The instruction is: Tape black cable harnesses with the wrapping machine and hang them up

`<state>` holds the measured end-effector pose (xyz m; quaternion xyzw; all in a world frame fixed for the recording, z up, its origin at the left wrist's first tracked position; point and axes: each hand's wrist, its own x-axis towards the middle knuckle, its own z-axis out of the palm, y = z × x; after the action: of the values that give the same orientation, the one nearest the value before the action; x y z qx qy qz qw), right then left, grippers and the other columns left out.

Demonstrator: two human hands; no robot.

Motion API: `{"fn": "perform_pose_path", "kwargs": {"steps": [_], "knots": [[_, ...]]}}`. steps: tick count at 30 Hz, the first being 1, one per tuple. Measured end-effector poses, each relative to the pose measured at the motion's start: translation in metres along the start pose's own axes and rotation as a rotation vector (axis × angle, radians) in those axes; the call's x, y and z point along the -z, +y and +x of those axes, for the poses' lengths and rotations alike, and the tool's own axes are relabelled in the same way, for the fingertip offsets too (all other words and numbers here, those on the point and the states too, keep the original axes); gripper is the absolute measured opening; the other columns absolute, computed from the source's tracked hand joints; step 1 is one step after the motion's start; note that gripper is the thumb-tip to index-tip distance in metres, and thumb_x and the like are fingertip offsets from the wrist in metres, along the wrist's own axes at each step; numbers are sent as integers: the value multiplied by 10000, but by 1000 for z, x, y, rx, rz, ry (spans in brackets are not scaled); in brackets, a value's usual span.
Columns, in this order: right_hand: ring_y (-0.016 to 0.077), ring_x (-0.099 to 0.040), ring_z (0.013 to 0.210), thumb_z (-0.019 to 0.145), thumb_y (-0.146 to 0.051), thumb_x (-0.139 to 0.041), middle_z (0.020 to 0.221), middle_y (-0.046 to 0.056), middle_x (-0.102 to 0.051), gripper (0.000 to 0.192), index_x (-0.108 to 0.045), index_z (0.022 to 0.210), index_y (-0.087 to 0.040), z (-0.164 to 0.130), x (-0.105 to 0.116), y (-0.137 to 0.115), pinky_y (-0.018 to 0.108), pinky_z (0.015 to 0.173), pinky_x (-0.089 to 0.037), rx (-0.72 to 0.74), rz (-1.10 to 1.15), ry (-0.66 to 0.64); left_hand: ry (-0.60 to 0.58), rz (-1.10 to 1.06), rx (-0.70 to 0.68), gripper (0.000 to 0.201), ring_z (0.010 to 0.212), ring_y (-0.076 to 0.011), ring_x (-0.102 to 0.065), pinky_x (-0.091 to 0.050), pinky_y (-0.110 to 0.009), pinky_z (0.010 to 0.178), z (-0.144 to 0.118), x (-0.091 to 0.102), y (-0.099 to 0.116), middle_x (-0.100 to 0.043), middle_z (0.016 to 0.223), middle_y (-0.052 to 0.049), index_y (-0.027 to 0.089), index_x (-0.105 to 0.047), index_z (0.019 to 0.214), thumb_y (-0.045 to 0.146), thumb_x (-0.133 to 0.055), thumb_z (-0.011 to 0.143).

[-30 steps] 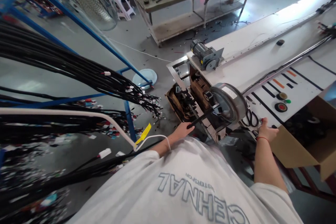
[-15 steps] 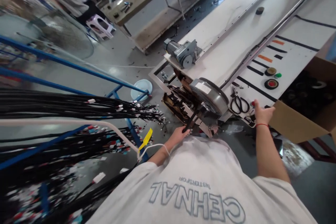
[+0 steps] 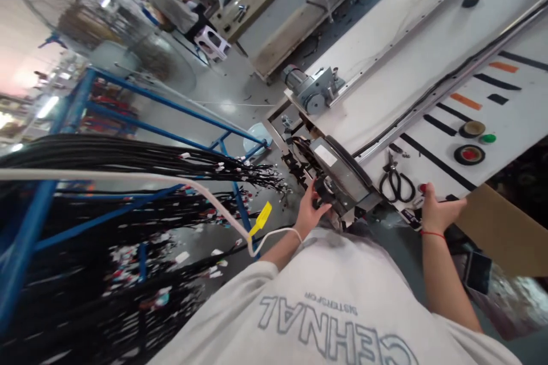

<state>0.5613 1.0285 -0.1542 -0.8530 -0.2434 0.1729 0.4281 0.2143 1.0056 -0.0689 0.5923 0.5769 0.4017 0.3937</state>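
Left hand (image 3: 310, 211) clasped on the black crank handle (image 3: 322, 201) of the drum unit (image 3: 342, 171); right hand (image 3: 436, 211) curled on the board edge (image 3: 422, 197); cranking apparently underway, harness bundles (image 3: 128, 171) waiting.

**Black cables, blue frame, white bench**

The left hand (image 3: 309, 214) rests against a grey metal wheel housing (image 3: 342, 168) with a white label. A white cord (image 3: 274, 235) loops over its forearm, carrying a yellow tag (image 3: 261, 220). Beyond that hand hang black cable bundles (image 3: 128, 162) with white and red connectors on a blue frame (image 3: 171, 105). The right hand (image 3: 436, 211) wears a red wrist string (image 3: 432, 233); beside it lie black-handled scissors (image 3: 396, 182) on a white bench (image 3: 428, 51) marked with black and orange stripes, with red (image 3: 470, 154) and green (image 3: 487, 138) buttons. The shirt (image 3: 334, 308) is pale grey, lettered blue-grey.
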Motion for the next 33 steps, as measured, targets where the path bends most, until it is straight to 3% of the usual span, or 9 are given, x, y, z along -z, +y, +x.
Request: {"fn": "perform_pose_path", "kwargs": {"steps": [6,10,13,15,18,20,23,29,33], "knots": [[404,-460,1265,683,-488,-776,1292,300,-488,786,-415,1230,-53,2,-5,0,501,1097,-354,2,-65,79,21,-127,29,716,871,-202,-631,-532,-358,830,8,-16,6,-665,1078,-89,191,-482,1380,537,-711,797],[426,-443,1268,714,-508,-755,1272,270,-476,723,-395,1195,-105,2,-4,-1,577,1095,-342,38,-75,81,-6,-104,-11,784,915,-196,-606,-516,-351,857,6,-7,2,-630,1117,-93,203,-419,1440,509,-731,790],[441,-439,1262,708,-502,-761,1253,276,-482,699,-398,1164,-117,2,-2,-5,586,1075,-364,14,-79,71,78,54,-27,881,1047,-227,-565,-478,-374,945,5,4,-13,-570,1193,-115,186,-394,1450,455,-802,717],[435,-447,1257,684,-504,-774,1252,286,-489,706,-414,1147,-112,1,-1,-8,558,1076,-371,-2,-75,66,39,154,42,732,1028,-224,-569,-475,-359,930,5,8,-27,-594,1129,-109,151,-497,1349,404,-788,727],[411,-468,1248,665,-505,-783,1261,273,-503,735,-422,1167,-108,0,0,-11,522,1075,-384,-1,-57,68,-203,228,159,281,797,-160,-587,-480,-271,772,7,8,-47,-651,865,-41,136,-654,1020,342,-662,830],[395,-485,1237,681,-515,-772,1257,265,-516,742,-420,1188,-104,-1,0,-11,508,1072,-393,5,-44,70,-261,274,180,188,692,-129,-555,-448,-230,694,9,9,-57,-642,754,-7,139,-659,880,318,-605,861],[395,-491,1236,695,-529,-762,1257,281,-515,758,-415,1200,-83,0,0,-11,502,1076,-389,1,-56,62,-198,393,202,183,673,-123,-539,-400,-212,651,6,20,-72,-635,729,1,142,-651,822,311,-591,855],[391,-475,1265,709,-565,-741,1307,278,-496,820,-372,1260,-83,3,-2,-5,504,1083,-380,0,-92,41,-64,615,413,174,591,-105,-449,-281,-199,583,-21,58,-107,-501,583,43,149,-602,661,246,-590,805],[398,-446,1291,734,-574,-697,1342,304,-457,866,-337,1318,-45,5,-3,0,523,1095,-356,30,-90,4,23,658,425,178,601,-121,-455,-273,-214,592,-34,74,-101,-477,563,40,164,-568,622,231,-596,784]]}}
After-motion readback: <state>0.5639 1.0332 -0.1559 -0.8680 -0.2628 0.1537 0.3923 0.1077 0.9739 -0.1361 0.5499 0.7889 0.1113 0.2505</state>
